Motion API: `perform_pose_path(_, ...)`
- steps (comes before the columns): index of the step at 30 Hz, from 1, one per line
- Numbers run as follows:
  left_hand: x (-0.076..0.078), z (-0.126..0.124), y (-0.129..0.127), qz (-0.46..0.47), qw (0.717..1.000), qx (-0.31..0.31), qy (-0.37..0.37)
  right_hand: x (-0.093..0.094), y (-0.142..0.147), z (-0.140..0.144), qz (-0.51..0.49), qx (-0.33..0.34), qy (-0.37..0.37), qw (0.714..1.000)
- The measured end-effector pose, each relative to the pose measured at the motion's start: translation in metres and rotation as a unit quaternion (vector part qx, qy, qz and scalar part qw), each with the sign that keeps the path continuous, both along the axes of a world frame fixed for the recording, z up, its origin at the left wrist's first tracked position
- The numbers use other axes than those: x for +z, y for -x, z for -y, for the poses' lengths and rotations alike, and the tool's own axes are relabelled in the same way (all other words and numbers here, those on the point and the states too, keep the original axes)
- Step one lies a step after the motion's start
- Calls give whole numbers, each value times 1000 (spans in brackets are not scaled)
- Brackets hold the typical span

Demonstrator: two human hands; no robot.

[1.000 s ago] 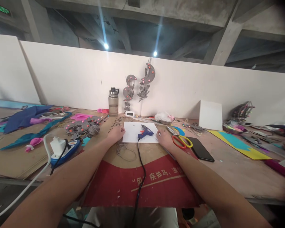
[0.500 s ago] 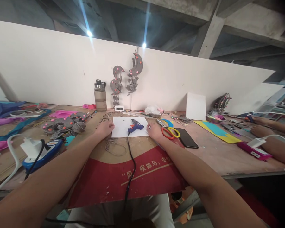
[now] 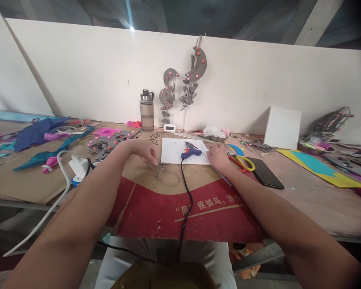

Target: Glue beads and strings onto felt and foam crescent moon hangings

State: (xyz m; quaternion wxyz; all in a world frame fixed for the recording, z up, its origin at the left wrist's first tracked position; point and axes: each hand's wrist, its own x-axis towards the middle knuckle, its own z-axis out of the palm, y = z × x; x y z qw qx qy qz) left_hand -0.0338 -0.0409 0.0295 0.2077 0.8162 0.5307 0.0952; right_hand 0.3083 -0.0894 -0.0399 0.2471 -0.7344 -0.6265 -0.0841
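Observation:
My left hand [image 3: 147, 151] hangs beside the left edge of a white board [image 3: 172, 151], its fingers bent down and a little apart, holding nothing I can make out. Its fingertips are close to a loose loop of grey cord [image 3: 167, 184] on the cardboard. A blue hot glue gun [image 3: 191, 152] lies on the board, its black cable running toward my lap. My right hand [image 3: 219, 157] rests at the board's right edge, fingers loosely spread, with no object visible in it. Scissors [image 3: 246, 163] with red and yellow handles lie just right of that hand.
A black phone [image 3: 266, 173] lies beside the scissors. At the back stand a water bottle [image 3: 147, 112] and a small white timer [image 3: 169, 127]. Grey felt moon hangings [image 3: 197, 68] hang on the white partition. Felt scraps [image 3: 40, 132] and a charger [image 3: 79, 166] are on the left.
My left hand has lifted off the board's left edge and turned down toward the grey cord. My right hand stays at the right edge. The view has shifted left and downward.

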Motion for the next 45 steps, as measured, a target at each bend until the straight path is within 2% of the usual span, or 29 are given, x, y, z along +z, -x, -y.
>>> perform_pose_path(1,1,3,-3,-52,995,-51,65,2,2,2,5,4,-25,1000)
perform_pose_path(3,4,9,-9,-91,985,-85,115,6,10,7,9,31,-74,997)
perform_pose_path(6,17,20,-11,-62,976,-113,177,16,27,19,-12,98,-127,987)
perform_pose_path(10,36,32,4,103,975,-122,155,30,54,40,-57,202,-148,966)
perform_pose_path(13,38,31,12,242,954,-124,129,37,76,53,-144,298,-112,937)
perform_pose_path(16,34,27,9,292,933,-156,143,40,102,61,-294,377,-32,878)
perform_pose_path(17,32,27,6,293,928,-173,152,41,111,62,-351,395,3,849)
perform_pose_path(19,30,27,-1,287,922,-203,164,42,128,66,-464,425,84,772)
perform_pose_path(21,29,28,-7,283,921,-215,158,43,141,70,-541,432,167,702)
perform_pose_path(23,26,28,-10,294,921,-215,138,44,147,74,-578,414,210,671)
perform_pose_path(24,25,26,-11,307,919,-212,128,44,148,76,-584,403,218,670)
perform_pose_path(28,12,14,-13,373,908,-167,94,51,136,80,-577,374,206,696)
perform_pose_path(32,-2,-2,-12,370,928,-50,10,63,113,77,-590,355,181,702)
perform_pose_path(34,-6,-9,-9,311,947,25,-74,70,102,74,-588,352,144,714)
perform_pose_path(36,-7,-13,-7,208,960,81,-167,79,92,72,-574,349,81,737)
perform_pose_path(39,-7,-14,-5,58,955,123,-265,93,79,72,-562,339,-22,754)
perform_pose_path(42,-8,-15,-5,-31,941,143,-305,103,66,76,-536,318,-110,775)
perform_pose_path(45,-10,-22,-1,-68,936,143,-313,105,52,78,-443,266,-222,827)
